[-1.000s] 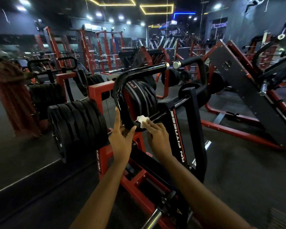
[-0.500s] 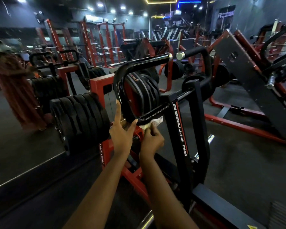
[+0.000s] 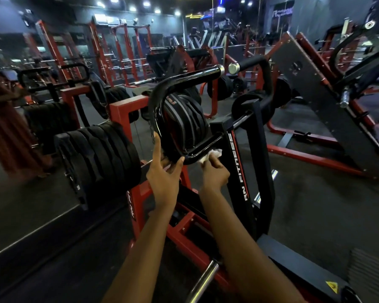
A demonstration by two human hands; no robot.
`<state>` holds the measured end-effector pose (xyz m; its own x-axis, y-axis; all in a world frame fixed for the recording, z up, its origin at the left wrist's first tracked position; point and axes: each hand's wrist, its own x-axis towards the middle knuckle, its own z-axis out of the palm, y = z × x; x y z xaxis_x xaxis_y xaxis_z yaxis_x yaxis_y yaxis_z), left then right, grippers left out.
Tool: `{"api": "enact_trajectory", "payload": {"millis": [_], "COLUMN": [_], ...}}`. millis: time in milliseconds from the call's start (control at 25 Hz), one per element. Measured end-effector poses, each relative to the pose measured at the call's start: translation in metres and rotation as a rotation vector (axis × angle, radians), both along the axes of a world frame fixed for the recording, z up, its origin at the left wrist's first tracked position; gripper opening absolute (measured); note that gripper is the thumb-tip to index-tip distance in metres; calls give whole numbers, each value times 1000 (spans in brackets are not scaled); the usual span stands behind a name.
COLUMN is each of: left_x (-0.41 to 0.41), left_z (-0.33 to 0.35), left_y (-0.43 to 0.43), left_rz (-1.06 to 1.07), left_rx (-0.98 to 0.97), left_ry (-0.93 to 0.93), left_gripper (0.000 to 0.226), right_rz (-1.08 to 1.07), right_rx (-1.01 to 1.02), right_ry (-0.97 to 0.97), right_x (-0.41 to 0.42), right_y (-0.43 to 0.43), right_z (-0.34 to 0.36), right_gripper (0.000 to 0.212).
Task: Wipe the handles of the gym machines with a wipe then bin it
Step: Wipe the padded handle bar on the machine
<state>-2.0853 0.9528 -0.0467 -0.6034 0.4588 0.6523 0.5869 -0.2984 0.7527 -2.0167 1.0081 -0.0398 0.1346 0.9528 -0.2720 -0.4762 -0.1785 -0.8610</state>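
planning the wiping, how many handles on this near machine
2: the glossy handle touched by the wipe, and the padded handle to its right. More may be hidden.

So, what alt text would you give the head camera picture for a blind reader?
A person's right hand presses a white wipe against the lower bar of a black machine handle, while the left hand rests open on its bend. Black weight plates and red gym frames surround them.

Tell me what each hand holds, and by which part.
The right hand pinches the white wipe by its lower end, against the underside of the black handle. The left hand grips nothing; it lies open against the handle's bend.
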Motion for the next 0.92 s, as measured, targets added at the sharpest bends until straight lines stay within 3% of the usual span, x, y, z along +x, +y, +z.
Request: {"api": "enact_trajectory", "payload": {"millis": [80,280,560,760,920], "left_x": [-1,-1,41,115,164], "left_z": [2,-8,-104,-151,-161], "left_y": [-1,-32,-180,-284,-296], "left_rz": [3,-109,-238,-489,-752], "left_rx": [-17,-229,-603,-838,-918], "left_ry": [23,30,257,371,559], "left_gripper": [80,73,43,33,41], "right_rz": [47,142,275,339,267], "right_rx": [49,195,239,174,62], "right_ry": [-11,-317,-675,-904,-1087], "right_x": [1,35,152,248,326], "right_y": [-13,-47,-156,-272,-338], "right_z": [-7,-20,-71,-129,-143], "right_gripper": [25,26,27,28,24]}}
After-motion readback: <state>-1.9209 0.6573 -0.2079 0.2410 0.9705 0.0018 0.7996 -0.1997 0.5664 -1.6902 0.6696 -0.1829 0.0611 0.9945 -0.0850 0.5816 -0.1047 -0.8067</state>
